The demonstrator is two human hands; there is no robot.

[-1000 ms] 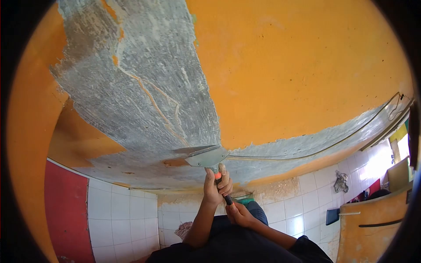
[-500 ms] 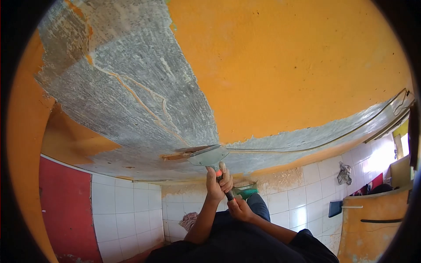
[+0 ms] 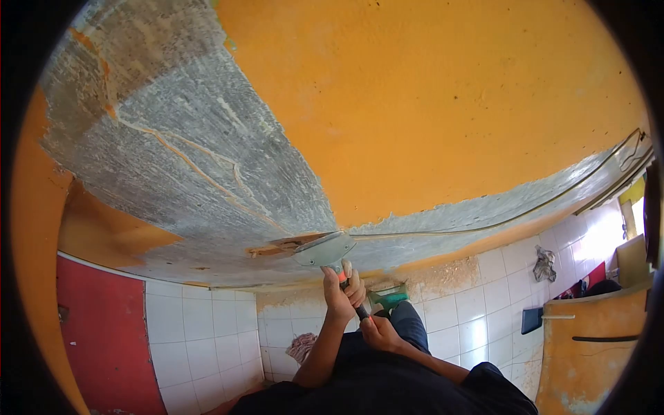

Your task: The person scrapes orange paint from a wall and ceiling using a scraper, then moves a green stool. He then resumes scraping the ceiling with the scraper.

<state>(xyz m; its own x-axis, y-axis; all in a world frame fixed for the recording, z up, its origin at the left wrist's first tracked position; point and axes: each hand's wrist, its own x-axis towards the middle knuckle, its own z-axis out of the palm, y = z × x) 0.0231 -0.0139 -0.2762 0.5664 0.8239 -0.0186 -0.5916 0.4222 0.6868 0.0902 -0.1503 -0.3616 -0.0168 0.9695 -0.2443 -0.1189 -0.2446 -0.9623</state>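
Both hands are wrapped around one long-handled wall scraper with a black and red handle. My left hand (image 3: 340,296) grips the upper handle, just below the broad grey-green head of the scraper (image 3: 324,252). Lower down, my right hand (image 3: 382,333) is closed around the handle's end. The blade edge lies against the wall at the lower tip of the grey stripped strip (image 3: 200,145), where a brownish-orange patch (image 3: 266,247) shows beside it. Orange paint (image 3: 429,111) covers the wall to the upper right, its ragged edge meeting the grey.
A thin cable (image 3: 484,225) runs along the wall to the right. White tiles (image 3: 453,311) line the lower wall, and a red door (image 3: 104,332) is at left. An orange counter (image 3: 588,353) stands at right. A crumpled cloth (image 3: 301,347) and a green object (image 3: 391,299) lie below.
The camera view has turned slightly, so the wall appears shifted left and tilted. The scraper's head sits marginally lower and further left in view; both hands keep their grip.
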